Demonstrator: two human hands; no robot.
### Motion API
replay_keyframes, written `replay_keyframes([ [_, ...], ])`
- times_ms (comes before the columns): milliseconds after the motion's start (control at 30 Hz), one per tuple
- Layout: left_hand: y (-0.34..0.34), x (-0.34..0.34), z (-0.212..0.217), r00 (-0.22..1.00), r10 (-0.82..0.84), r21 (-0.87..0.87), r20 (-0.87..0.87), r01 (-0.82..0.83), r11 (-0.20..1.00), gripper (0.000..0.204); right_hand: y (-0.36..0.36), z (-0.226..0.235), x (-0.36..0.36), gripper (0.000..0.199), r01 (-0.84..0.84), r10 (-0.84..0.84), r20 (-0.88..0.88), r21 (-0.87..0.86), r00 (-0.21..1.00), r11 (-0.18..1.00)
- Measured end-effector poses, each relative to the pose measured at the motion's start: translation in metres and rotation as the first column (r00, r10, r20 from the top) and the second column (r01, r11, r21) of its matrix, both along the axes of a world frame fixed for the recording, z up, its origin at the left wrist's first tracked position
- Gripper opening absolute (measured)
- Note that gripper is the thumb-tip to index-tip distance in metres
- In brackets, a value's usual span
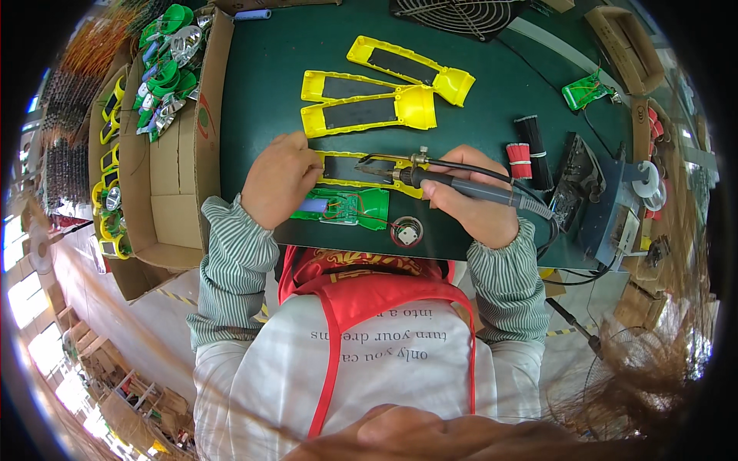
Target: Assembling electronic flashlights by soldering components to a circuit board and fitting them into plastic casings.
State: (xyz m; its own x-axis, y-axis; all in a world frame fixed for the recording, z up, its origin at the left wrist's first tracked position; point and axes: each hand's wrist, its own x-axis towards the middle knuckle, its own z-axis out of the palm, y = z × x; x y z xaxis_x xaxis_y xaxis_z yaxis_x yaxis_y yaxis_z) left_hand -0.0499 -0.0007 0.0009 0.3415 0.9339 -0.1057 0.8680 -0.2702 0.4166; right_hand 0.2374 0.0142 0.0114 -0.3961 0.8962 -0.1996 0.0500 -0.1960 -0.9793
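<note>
Bench, near edge — right hand (470,201) gripping one soldering iron (461,187); left hand (281,178) pressed on one green board (342,207) — four yellow casings (369,110).

Bright, even daylight, windows blown out lower left. Soft shadows on table (261,92). Center sharp; heavy fisheye bend, dark vignette, blur twd rim.
</note>
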Motion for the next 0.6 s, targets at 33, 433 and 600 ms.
replay_keyframes([
  [33,0.0,0.0,0.0,1.0,0.003,-0.008,-0.004,-0.003,1.0,0.01,-0.001,0.0,0.001,0.021,0.008,-0.008,-0.004,0.006,1.0,1.0],
  [433,-0.008,0.005,0.03,0.991,-0.049,0.095,0.123,0.038,0.995,0.014,-0.003,0.007,0.014,0.021,0.053,-0.055,0.051,0.035,0.997,0.998],
  [600,-0.012,0.025,0.036,0.98,-0.126,0.052,0.155,0.119,0.992,0.02,-0.004,0.008,0.019,0.019,0.068,-0.072,0.059,0.074,0.996,0.995],
])
